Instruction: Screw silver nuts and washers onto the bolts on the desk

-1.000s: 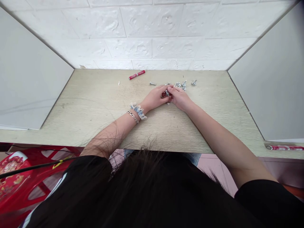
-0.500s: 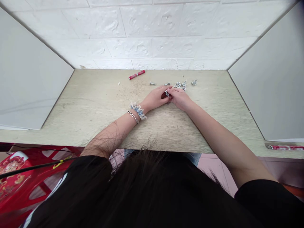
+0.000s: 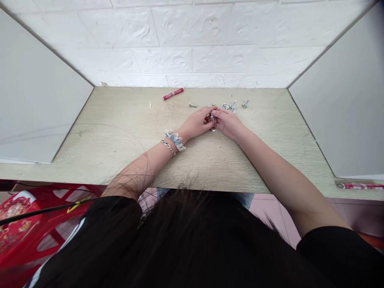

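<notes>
Above the middle of the wooden table (image 3: 210, 160), my two hands meet around a small silver metal bolt (image 3: 211, 117). My left hand (image 3: 199, 121), with a scrunchie and a chain bracelet at its wrist, has its fingers curled on the bolt. My right hand (image 3: 227, 123) pinches the same piece from the other side. A round silver part (image 3: 213, 129) shows just below the fingertips. Behind my right hand lie several loose bolts (image 3: 232, 105), partly hidden by it. One bolt (image 3: 193, 105) lies apart to the left, another (image 3: 245, 104) to the right.
A red tube (image 3: 173, 94) lies near the white brick wall at the back. Grey panels (image 3: 36, 88) stand at both sides. Another red-and-white stick (image 3: 360, 186) is at the right front edge. A red plastic chair (image 3: 45, 224) is at the lower left.
The bolt between my fingers has turned to a more upright angle. My fingers have shifted slightly, and more of the round part below them shows.
</notes>
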`<state>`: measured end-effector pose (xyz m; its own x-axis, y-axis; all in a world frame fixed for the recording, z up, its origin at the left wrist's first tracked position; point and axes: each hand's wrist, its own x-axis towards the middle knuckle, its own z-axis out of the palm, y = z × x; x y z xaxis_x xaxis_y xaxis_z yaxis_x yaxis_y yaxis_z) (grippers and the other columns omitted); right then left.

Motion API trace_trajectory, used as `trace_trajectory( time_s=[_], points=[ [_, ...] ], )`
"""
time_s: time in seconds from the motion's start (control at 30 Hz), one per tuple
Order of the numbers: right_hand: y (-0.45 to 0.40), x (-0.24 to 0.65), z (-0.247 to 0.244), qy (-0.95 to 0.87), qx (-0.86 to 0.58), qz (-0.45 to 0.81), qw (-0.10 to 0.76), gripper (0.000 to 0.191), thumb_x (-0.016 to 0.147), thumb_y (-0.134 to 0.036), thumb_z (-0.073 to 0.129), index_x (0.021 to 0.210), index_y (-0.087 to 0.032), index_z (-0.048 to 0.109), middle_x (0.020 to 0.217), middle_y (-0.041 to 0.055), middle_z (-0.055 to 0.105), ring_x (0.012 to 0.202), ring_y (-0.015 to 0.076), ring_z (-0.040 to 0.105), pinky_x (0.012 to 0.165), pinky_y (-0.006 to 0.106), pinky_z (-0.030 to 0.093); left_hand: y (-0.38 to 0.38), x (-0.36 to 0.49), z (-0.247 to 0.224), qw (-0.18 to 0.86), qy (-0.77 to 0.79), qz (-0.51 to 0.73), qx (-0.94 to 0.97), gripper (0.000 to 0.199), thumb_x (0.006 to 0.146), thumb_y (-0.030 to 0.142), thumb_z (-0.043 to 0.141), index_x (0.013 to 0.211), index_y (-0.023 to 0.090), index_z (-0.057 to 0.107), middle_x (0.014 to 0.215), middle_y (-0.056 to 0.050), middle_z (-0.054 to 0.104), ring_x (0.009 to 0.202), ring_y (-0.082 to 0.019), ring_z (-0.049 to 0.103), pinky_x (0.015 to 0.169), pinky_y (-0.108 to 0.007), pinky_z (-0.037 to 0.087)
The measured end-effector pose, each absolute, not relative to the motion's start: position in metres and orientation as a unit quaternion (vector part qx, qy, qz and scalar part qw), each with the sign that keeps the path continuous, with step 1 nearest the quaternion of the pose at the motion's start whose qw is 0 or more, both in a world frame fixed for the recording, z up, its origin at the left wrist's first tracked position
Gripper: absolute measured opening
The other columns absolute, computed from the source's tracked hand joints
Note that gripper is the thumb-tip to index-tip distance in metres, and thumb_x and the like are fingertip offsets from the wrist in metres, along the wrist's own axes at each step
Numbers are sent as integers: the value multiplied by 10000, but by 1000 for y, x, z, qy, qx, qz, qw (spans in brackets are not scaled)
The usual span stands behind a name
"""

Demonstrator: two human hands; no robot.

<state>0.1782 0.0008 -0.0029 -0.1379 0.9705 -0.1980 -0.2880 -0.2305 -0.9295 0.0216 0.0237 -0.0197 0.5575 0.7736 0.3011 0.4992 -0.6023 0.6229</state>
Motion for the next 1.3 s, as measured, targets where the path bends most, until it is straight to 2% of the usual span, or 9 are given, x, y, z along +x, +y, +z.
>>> trace_trajectory(
  time_s=[0.27,0.47,0.67,0.97,1.17,1.3],
  points=[
    [-1,175,4,-330,-476,636,509,147,932,-119,597,796,-172,616,740,14,669,693,99,645,597,204,512,25,22,-20,245,379,314,835,420,878,137,710,1283,174,605,1326,-97,679,1110,-192,688,1010,-331,564],
    [-1,176,4,-328,-471,643,508,146,926,-128,632,788,-174,619,715,-5,647,638,80,592,605,196,512,24,22,-15,216,394,314,836,303,908,134,696,1194,195,620,1269,-68,692,1011,-162,694,977,-325,564],
    [1,178,0,-340,-463,642,508,127,894,-176,708,795,-173,628,731,3,654,696,96,621,618,203,518,26,21,-18,203,381,319,844,320,891,120,690,1190,212,623,1252,-63,687,1071,-182,670,987,-336,562],
    [-1,176,4,-338,-462,644,507,189,966,-111,587,787,-166,619,710,-4,646,628,77,589,601,199,501,25,22,-17,201,383,330,839,299,876,94,671,1155,194,633,1262,-76,693,1064,-179,662,987,-335,556],
    [0,177,1,-356,-458,641,502,168,925,-212,716,798,-184,610,727,-8,648,655,94,590,610,222,502,24,22,-16,198,380,322,844,282,894,118,679,1163,192,641,1212,-67,710,1054,-182,673,999,-341,545],
    [0,179,-1,-371,-448,644,498,184,874,-186,774,797,-184,608,747,-7,659,646,96,584,604,234,499,24,21,-17,191,374,329,846,269,905,130,685,1167,184,652,1191,-69,719,1085,-190,675,1004,-337,541]
  ],
)
